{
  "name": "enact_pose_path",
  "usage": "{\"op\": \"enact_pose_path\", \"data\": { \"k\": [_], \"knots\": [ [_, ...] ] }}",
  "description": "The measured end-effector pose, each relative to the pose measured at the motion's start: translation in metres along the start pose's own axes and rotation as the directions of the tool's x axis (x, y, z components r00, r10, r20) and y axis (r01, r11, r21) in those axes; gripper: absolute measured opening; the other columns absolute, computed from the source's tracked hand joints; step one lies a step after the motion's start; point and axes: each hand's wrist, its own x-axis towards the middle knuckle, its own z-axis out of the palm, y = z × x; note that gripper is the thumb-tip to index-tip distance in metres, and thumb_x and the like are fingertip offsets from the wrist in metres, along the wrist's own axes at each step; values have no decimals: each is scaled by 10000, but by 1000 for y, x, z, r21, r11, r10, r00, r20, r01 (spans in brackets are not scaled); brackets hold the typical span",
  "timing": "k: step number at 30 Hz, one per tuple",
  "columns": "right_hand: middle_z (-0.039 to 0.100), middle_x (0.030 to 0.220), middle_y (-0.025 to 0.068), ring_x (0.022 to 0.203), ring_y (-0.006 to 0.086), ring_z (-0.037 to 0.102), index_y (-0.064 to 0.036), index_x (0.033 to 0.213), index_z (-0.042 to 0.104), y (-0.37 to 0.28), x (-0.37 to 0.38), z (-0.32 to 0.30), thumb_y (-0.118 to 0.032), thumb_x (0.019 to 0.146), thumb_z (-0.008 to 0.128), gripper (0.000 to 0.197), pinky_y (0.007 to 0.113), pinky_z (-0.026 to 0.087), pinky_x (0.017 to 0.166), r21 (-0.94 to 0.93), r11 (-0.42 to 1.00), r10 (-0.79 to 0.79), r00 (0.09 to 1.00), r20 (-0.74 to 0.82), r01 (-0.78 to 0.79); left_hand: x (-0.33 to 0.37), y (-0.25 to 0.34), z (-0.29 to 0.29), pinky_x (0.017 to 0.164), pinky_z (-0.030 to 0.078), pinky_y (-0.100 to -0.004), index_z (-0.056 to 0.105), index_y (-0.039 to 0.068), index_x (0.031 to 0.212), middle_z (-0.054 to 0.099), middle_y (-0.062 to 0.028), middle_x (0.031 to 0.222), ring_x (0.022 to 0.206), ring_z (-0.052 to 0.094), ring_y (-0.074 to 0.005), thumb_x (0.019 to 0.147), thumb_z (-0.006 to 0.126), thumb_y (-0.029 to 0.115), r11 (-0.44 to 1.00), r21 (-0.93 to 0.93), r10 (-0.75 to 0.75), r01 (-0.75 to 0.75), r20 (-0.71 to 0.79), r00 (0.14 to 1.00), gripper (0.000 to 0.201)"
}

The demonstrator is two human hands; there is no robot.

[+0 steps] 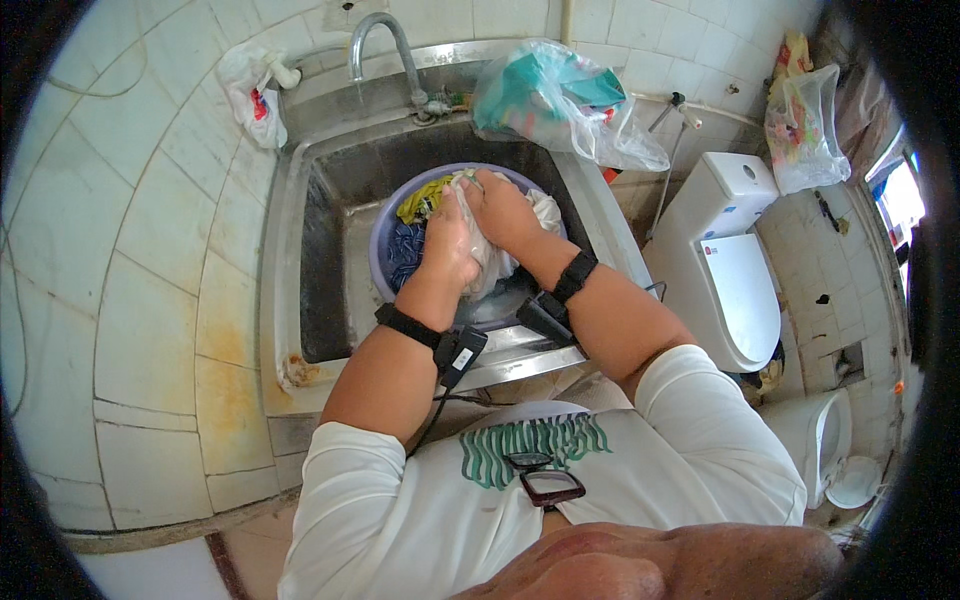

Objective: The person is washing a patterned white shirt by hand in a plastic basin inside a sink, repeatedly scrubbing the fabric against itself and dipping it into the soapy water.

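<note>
A purple basin [380, 233] stands inside the metal sink [330, 325]. Between my two hands, over the basin, is a bunched wet whitish cloth [490, 262]. My left hand [450, 240] presses the cloth from its left side, fingers closed against it. My right hand [500, 208] grips its upper part from the right, fingers curled round it. Left of the cloth lie a yellow garment [424, 198] and a dark blue patterned one [406, 250] in the basin. More white cloth [545, 212] shows by the basin's right rim.
A curved faucet [385, 35] rises behind the basin. Clear plastic bags with a teal bundle [560, 85] rest on the sink's back right corner. A white toilet [735, 270] stands to the right. Another plastic bag [808, 130] hangs on the right wall, a white one [255, 100] on the left.
</note>
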Motion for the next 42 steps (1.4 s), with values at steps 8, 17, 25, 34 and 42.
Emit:
{"op": "enact_pose_path", "data": {
  "k": [8,17,25,34,42],
  "knots": [
    [593,764,263,752,439,573,-5,847,580,-21,-10,-4,-332,885,509,337,483,454,660,26,990,-143,984,107,141,-5,8,0,926,427,-445,480,78,1202,540,-119,1193,1081,531,-280,956,326,469,988,-131,-69,81,95,993,487],
    [620,785,244,756,422,600,-64,942,617,-9,-13,-7,-397,881,471,368,499,474,693,-15,984,-174,971,162,179,-2,6,-4,924,427,-463,442,72,1243,526,-149,1206,1082,531,-295,958,313,481,987,-83,-134,137,43,990,516],
    [624,805,242,803,409,604,-51,957,627,1,-3,-5,-368,881,478,359,476,476,728,-31,999,-22,999,33,23,-8,2,9,896,448,-440,483,68,1208,560,-121,1174,1044,555,-272,959,322,469,995,-41,-96,96,13,995,499],
    [591,739,256,716,453,563,-38,942,548,-17,-12,-12,-313,876,510,286,514,437,635,37,989,-146,979,141,142,4,3,-11,918,434,-446,484,58,1215,547,-128,1202,1085,536,-298,948,332,494,1000,19,28,-25,-187,982,533],
    [587,752,263,755,451,562,-33,868,565,-17,-8,-12,-337,879,509,310,517,434,647,12,999,-50,998,25,49,3,-5,-5,927,429,-451,495,61,1192,557,-128,1184,1078,541,-287,948,334,497,998,-37,46,-46,5,999,524]
  ]
}}
